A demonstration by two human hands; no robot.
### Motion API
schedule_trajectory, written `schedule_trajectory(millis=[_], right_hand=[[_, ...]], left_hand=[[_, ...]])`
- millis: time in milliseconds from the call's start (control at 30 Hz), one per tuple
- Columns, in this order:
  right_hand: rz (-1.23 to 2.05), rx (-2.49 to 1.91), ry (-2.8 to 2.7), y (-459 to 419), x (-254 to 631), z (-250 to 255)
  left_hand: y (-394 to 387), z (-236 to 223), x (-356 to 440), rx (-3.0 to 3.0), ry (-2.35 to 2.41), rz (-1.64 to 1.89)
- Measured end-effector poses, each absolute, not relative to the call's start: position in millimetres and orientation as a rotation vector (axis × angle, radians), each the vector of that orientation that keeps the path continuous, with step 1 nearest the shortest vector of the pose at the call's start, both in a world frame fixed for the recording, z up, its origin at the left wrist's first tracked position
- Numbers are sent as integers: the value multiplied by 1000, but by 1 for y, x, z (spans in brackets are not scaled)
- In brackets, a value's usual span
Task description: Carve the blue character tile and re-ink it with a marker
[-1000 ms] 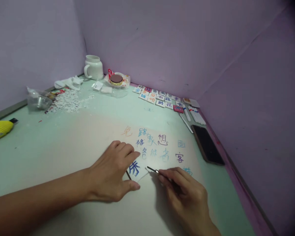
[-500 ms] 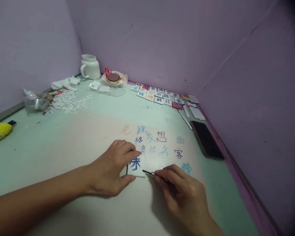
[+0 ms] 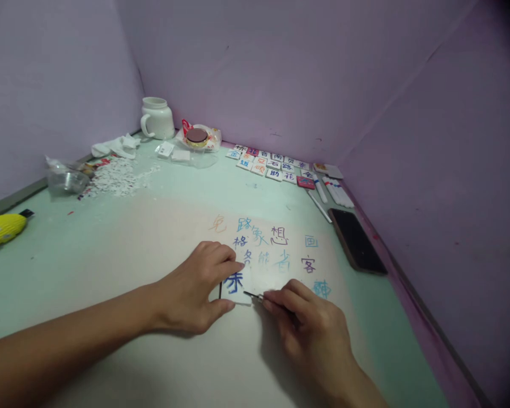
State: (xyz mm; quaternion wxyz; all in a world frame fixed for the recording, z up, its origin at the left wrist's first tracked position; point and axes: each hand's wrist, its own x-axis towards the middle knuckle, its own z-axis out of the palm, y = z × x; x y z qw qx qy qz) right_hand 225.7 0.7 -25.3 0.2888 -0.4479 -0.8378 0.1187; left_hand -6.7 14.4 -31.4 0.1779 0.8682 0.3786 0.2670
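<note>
Left hand: the left hand (image 3: 195, 292) lay palm down on the desk (image 3: 89, 260), forearm stretched in from the lower left, wrist low; its fingers and thumb pinched the white tile (image 3: 236, 286) from the left, index finger over the top edge and thumb at the bottom edge.
Right hand: the right hand (image 3: 312, 334) came in from the lower right, knuckles up, fingers curled tight around a thin dark tool (image 3: 255, 296) held like a pen, its tip pointing left and touching the tile's right edge.
White tile: it sat flat on the pale sheet (image 3: 276, 260), between the two hands, showing a blue character on its face.
Pale sheet: it lay on the desk under both hands, marked with coloured characters just beyond the tile.
Far edge: rows of small lettered tiles (image 3: 272, 164) lay near the wall, with white markers (image 3: 335, 192) beside them and a black phone (image 3: 356, 241) at the right.
Back left: a white mug (image 3: 157, 118) stood in the corner, near a scatter of white scraps (image 3: 119, 175).
Left edge: a yellow object (image 3: 2, 228) lay well apart from the hands.
</note>
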Motion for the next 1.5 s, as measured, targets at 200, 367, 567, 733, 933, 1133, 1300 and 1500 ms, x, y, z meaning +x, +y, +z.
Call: schedule_trajectory(millis=[200,367,567,733,933,1133,1300,1500], right_hand=[[155,-1215,-2222,-4,219,-26],[-36,-1235,-2183,-12,212,-26],[-219,-1184,-2138,-16,208,-26],[-280,-1165,-2079,-15,208,-28],[-282,-1140,-2073,-17,207,-32],[-284,-1154,-2068,-17,206,-35],[-285,-1190,-2148,-20,206,-34],[-344,-1223,-2153,-21,203,-33]], left_hand=[[14,-33,-8,2448,1091,748],[13,-34,-8,2438,1123,758],[12,-33,-8,2411,1170,742],[11,-34,-7,2399,1190,739],[11,-34,-6,2390,1212,725],[11,-32,-6,2372,1217,689],[11,-36,-5,2362,1204,728],[12,-36,-5,2364,1200,746]])
